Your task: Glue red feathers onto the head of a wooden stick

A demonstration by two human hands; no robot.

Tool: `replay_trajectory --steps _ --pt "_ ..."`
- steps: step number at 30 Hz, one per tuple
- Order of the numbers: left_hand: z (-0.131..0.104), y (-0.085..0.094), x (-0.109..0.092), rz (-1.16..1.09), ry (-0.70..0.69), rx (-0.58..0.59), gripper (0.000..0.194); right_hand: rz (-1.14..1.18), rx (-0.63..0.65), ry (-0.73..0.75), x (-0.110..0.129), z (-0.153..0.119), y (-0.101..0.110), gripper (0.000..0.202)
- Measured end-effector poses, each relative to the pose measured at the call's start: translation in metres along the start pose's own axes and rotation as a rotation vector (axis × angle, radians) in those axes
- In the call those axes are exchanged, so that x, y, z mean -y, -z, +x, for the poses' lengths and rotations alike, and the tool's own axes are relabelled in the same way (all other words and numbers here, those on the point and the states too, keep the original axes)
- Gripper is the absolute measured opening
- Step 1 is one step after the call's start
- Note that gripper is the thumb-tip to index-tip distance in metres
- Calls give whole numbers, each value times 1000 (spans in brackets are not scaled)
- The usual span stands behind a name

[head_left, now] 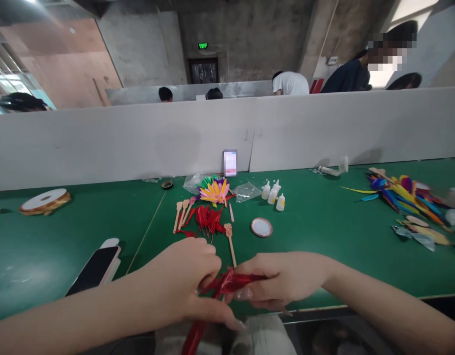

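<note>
At the far left of the table [301, 266], the ribbon spool [46, 198] lies flat, and nearer you a dark-screened phone [96, 266] has its lower end covered by your left forearm. Then comes your left hand [192, 268], curled, its thumb reaching under and its fingers gripping one side of the red feathery strip [233, 282]; the exact contact is tucked behind your knuckles. One tail of the strip drops below that hand and is cut off by the lower edge. Beyond the knuckles are carved wooden sticks [182, 213] and a heap of red feathers [208, 218], its near side partly hidden. The strip's frayed middle sits between your two hands, just above the table's near edge. One more wooden stick [230, 241] points down toward it, its lower end hard to make out. Your right hand [277, 276] pinches the other side, thumb against fingers, part of the strip hidden inside the grip
</note>
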State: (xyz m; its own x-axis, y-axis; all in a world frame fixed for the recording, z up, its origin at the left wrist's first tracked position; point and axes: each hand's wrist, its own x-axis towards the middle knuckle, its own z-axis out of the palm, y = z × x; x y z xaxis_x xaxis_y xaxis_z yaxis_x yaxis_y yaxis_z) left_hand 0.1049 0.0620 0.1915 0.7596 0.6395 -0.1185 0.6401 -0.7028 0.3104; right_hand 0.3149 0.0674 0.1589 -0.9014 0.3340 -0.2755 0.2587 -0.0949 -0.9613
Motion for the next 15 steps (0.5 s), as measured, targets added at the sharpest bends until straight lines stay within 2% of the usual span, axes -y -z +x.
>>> replay_trajectory --steps 4,7,10,13,15 --pt "7 -2 -3 172 -34 69 33 -90 -30 -46 7 0 -3 27" --pt "10 -6 -3 145 63 76 23 -135 -107 -84 7 0 -7 29" --pt "10 -9 -3 94 107 103 23 -209 -193 -103 6 0 -12 26" --pt "7 -6 -6 90 12 157 25 -422 -225 -27 6 -1 -16 18" --pt "3 0 -11 69 -60 203 25 -545 -186 11 9 -4 -18 17"
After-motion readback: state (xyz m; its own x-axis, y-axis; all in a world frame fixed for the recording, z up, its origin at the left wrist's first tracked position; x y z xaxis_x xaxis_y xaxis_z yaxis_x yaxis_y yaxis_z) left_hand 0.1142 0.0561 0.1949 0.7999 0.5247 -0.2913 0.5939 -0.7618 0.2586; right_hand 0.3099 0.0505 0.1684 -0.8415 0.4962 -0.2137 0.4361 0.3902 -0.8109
